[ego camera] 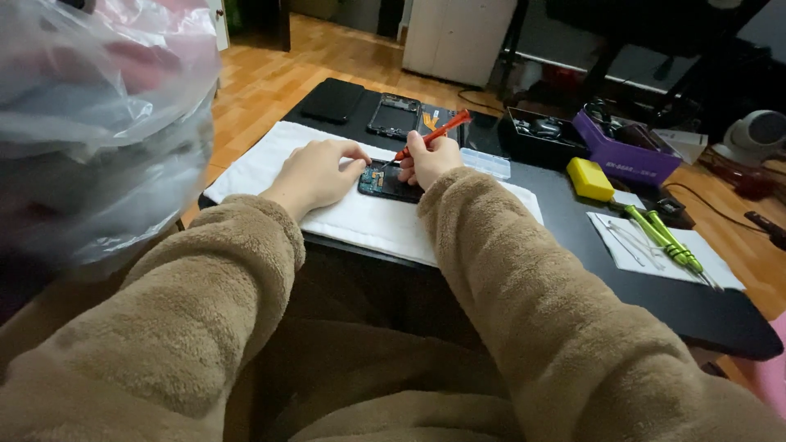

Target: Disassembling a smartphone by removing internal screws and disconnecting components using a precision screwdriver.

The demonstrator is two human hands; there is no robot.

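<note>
An opened phone with its insides showing lies on a white cloth on the black table. My left hand rests on the cloth and holds the phone's left end steady. My right hand grips a red screwdriver, its tip pointing down at the phone's upper part. Both arms wear fluffy brown sleeves.
Behind the cloth lie a black phone panel, a phone frame and a clear parts box. To the right are a black tray, a purple box, a yellow block and green-handled tools on white paper. A plastic bag bulges at left.
</note>
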